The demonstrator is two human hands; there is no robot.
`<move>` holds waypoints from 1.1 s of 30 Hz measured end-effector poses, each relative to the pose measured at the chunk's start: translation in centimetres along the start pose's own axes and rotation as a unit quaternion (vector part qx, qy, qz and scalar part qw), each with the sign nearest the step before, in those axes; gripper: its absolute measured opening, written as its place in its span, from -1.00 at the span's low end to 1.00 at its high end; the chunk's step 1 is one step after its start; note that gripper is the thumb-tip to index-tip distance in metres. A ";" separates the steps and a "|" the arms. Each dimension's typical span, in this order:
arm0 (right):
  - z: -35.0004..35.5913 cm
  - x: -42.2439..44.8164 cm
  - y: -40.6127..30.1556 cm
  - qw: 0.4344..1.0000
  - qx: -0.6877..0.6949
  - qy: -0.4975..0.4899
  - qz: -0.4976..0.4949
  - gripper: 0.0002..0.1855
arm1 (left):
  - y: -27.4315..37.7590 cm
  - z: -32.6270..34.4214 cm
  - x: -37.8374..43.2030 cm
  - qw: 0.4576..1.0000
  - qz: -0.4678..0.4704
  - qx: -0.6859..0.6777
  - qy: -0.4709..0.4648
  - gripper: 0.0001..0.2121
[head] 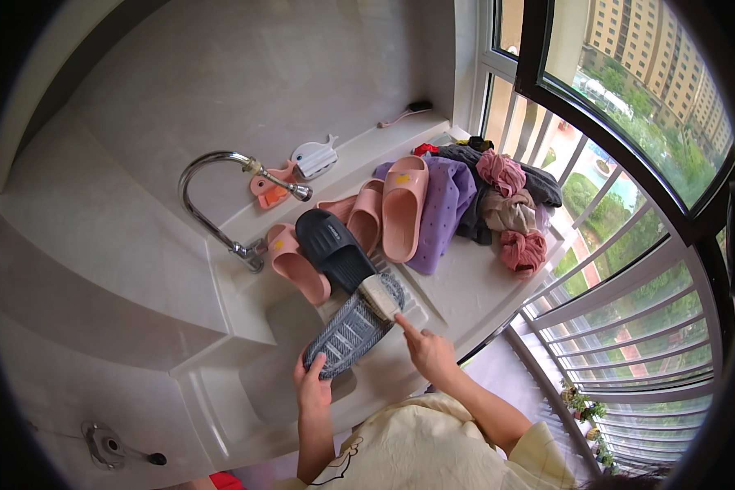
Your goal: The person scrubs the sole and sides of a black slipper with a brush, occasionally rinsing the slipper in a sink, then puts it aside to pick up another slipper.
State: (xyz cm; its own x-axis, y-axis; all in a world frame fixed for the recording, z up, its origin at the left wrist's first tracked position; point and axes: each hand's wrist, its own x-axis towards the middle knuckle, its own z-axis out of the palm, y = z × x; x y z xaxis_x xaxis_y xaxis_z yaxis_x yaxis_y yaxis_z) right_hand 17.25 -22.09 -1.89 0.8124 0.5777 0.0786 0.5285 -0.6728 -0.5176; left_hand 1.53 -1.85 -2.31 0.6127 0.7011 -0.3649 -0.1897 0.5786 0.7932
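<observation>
My left hand (314,381) grips one end of a dark slipper (349,337), thumb on its patterned sole, which faces up. The slipper is held slanting over the white sink basin (254,392). A cream scrub brush (381,298) lies against the far end of that sole. My right hand (430,355) is on the brush's near end, index finger stretched along it and the other fingers curled. Just beyond, a second black slipper (337,251) rests top side up beside a pink slipper (297,263) at the basin's edge.
A chrome faucet (211,159) arches over the left side. More pink slippers (405,208) stand on the ribbed washboard and counter, by a purple cloth (444,208) and bunched clothes (508,211). Fish-shaped holders (314,158) sit along the wall ledge near a small brush (406,114). Windows border the right.
</observation>
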 end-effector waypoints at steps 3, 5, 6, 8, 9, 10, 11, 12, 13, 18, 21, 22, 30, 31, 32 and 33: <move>0.8 0.4 2.0 0.999 0.023 0.030 0.031 -0.45 | -0.4 -0.3 -0.4 1.000 -0.015 0.000 0.003 -0.63; 0.8 -0.3 1.6 0.999 0.006 0.038 0.032 -0.44 | -0.6 -0.4 -0.2 1.000 -0.007 0.000 0.007 -0.65; 0.7 -1.4 0.0 0.999 -0.011 0.009 0.038 -0.43 | -0.6 -0.6 0.0 1.000 -0.008 -0.006 0.018 -0.66; 0.4 -3.5 -1.7 1.000 0.012 -0.007 0.013 -0.43 | -0.2 -1.0 0.5 0.999 -0.010 -0.019 0.042 -0.68; 0.3 -4.1 -2.1 1.000 0.009 -0.021 0.005 -0.43 | -0.1 -0.9 0.6 0.999 -0.014 -0.022 0.035 -0.69; 0.3 -3.8 -1.4 1.000 0.008 -0.005 0.022 -0.44 | 0.1 -0.9 0.5 0.999 -0.020 -0.023 0.031 -0.70; 0.4 -2.9 -0.1 0.999 0.007 0.010 0.038 -0.46 | 0.2 -0.8 0.5 0.999 -0.027 -0.024 0.027 -0.71; 0.5 -1.7 0.7 0.997 0.013 0.051 0.048 -0.47 | 0.1 -0.5 0.8 0.998 -0.037 -0.028 0.038 -0.69; 0.6 -1.4 1.0 0.996 0.000 0.051 0.075 -0.46 | 0.0 -0.4 0.7 0.998 -0.042 -0.042 0.036 -0.70; -0.2 -9.0 -6.1 0.996 -0.023 -0.018 -0.087 -0.29 | -1.0 -2.6 2.2 0.982 -0.121 -0.133 0.058 -0.75; -0.4 -9.3 -6.5 0.980 -0.024 -0.015 -0.195 -0.24 | -2.2 -5.4 2.4 0.939 -0.228 -0.259 0.007 -0.81; -0.1 -8.8 -5.8 0.975 -0.027 0.000 -0.220 -0.23 | -2.3 -4.9 1.9 0.935 -0.238 -0.257 0.059 -0.78; -0.7 -3.2 -3.1 0.988 -0.049 0.060 -0.130 -0.21 | -2.7 -3.4 -0.8 0.888 -0.301 -0.325 0.122 -0.75; -0.9 -4.3 -4.3 0.987 -0.051 0.034 -0.150 -0.19 | -2.7 -3.3 -0.9 0.887 -0.296 -0.323 0.146 -0.75; -0.9 -5.9 -5.0 0.974 -0.054 -0.002 -0.220 -0.15 | -2.2 -2.8 -1.2 0.897 -0.289 -0.317 0.108 -0.74; -0.7 -6.7 -5.4 0.958 -0.030 -0.005 -0.286 -0.13 | -1.5 -2.4 -1.5 0.907 -0.274 -0.312 0.070 -0.73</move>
State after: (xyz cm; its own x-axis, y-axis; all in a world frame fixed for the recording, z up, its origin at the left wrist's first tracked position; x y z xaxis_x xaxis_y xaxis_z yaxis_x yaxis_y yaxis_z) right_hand 9.11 -22.66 1.02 0.3844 0.8635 0.3265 0.8996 -0.2711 -0.3424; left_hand -0.95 -2.74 -4.15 0.6518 0.2572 -0.7135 -0.3100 0.9489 0.0588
